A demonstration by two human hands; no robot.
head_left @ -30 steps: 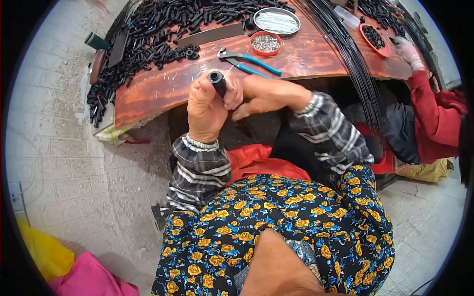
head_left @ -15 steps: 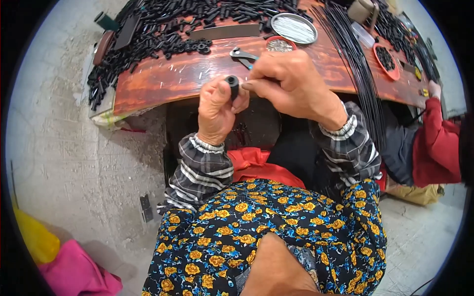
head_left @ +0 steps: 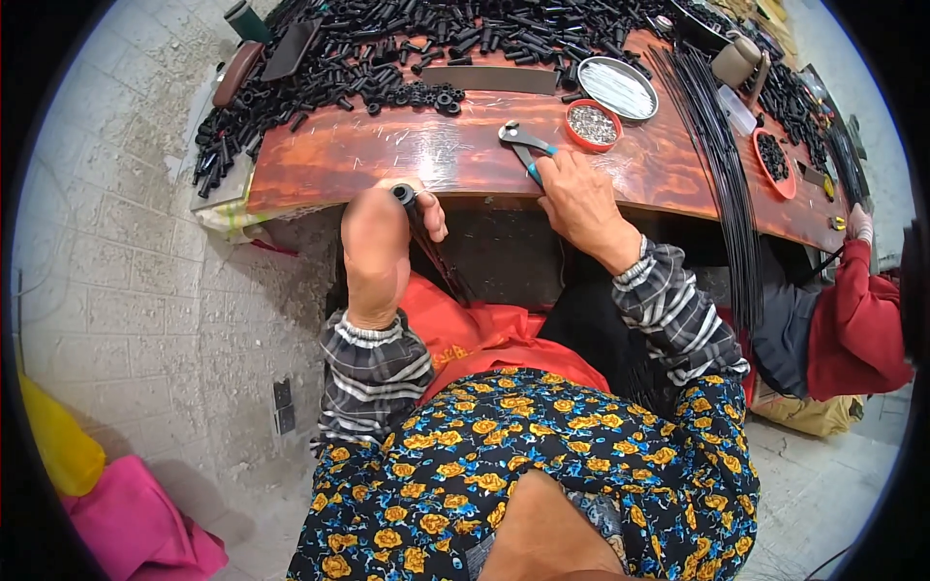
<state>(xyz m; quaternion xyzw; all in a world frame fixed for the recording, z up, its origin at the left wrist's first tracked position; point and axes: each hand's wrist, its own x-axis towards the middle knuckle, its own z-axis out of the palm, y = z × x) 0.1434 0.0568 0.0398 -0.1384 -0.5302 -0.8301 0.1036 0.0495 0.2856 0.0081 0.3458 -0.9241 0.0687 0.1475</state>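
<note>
My left hand [head_left: 373, 254] is closed around a short black hollow tube [head_left: 404, 197], its round open end turned up, just in front of the table's near edge. Over the same edge, my right hand [head_left: 586, 208] has its fingers wrapped on the handles of a pair of pincers [head_left: 520, 145]. The pincers have a metal head and blue-and-black handles, and their jaws lie on the tabletop pointing away from me. Part of the handles is hidden under my fingers.
Beyond the pincers stand a red dish [head_left: 593, 126] of small metal pieces and a round tray [head_left: 618, 89] of thin white sticks. Black tubes [head_left: 513, 39] heap behind a dark strip [head_left: 489, 79]. Long black rods [head_left: 712, 145] overhang the table at right, near a person in a red sleeve [head_left: 862, 320].
My right hand has left the tube and moved down onto the pincers' handles. My left hand, still holding the tube, has shifted left and lower. The whole view has swung slightly.
</note>
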